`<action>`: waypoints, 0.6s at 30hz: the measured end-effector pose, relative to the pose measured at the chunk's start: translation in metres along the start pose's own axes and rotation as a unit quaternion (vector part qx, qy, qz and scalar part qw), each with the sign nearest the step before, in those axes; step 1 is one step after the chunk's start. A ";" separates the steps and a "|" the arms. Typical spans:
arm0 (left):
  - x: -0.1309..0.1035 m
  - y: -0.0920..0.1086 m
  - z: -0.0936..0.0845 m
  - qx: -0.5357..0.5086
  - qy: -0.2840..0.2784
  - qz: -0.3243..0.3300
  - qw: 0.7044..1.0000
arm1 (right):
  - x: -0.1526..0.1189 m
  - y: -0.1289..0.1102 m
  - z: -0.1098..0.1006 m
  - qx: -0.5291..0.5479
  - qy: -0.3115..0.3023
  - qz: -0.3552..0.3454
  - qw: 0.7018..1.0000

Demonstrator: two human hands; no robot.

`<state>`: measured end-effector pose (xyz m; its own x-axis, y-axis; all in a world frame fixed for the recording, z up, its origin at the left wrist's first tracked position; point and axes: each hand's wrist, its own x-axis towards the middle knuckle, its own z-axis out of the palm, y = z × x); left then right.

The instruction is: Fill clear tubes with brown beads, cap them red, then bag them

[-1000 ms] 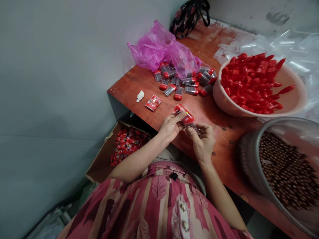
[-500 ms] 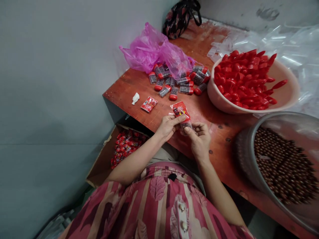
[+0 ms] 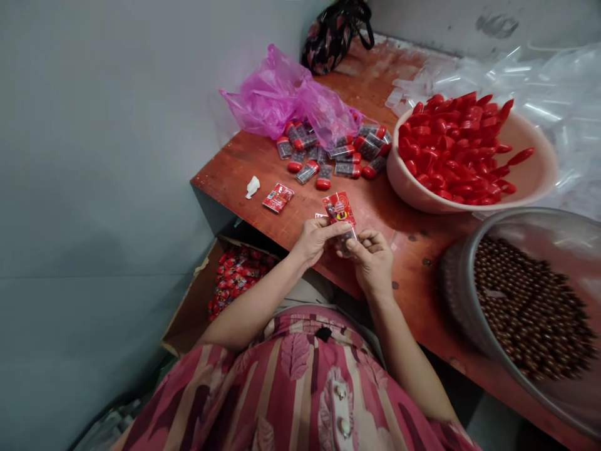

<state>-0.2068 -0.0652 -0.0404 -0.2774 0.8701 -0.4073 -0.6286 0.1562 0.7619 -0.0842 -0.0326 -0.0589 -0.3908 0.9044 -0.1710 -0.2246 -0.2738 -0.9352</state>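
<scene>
Both my hands are closed on one small red printed packet (image 3: 340, 203) above the table's front edge. My left hand (image 3: 315, 241) pinches its middle, thumb lying across the front. The lower end, clear with dark round pieces showing inside, sits between the thumb and fingers of my right hand (image 3: 374, 258). Part of the packet is hidden by my fingers. Just left of it lies a flat stack of red printed wrappers (image 3: 278, 198), beside a crumpled white scrap (image 3: 252, 187). Behind are several clear containers with red caps (image 3: 307, 171), filled with dark balls.
A pink plastic bag (image 3: 267, 94) partly covers the containers. To the right stand a pale bowl (image 3: 539, 156) of red plastic pieces and a grey basin (image 3: 457, 275) of brown balls. Below the table's left edge is a cardboard box (image 3: 185, 313) of red packets (image 3: 239, 275).
My left thumb has slid lower on the packet, so more of its printed front shows. Both hands keep their hold. The whole view has shifted slightly.
</scene>
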 end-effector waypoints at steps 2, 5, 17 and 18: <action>-0.002 0.000 0.001 -0.012 0.001 0.001 1.000 | -0.002 -0.001 0.001 -0.049 0.030 -0.051 0.997; -0.003 -0.002 0.001 -0.030 0.008 0.012 0.999 | -0.004 -0.001 0.003 -0.098 0.066 -0.106 0.987; -0.006 -0.012 0.003 -0.042 0.024 0.038 0.998 | -0.002 0.001 -0.005 -0.083 0.007 -0.041 0.996; -0.008 -0.012 0.002 -0.039 0.009 0.023 0.999 | -0.001 0.001 -0.005 -0.041 0.000 -0.015 0.999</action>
<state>-0.1953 -0.0726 -0.0456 -0.3201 0.8665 -0.3831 -0.6696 0.0792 0.7385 -0.0801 -0.0322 -0.0614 -0.3854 0.9116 -0.1427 -0.1613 -0.2189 -0.9623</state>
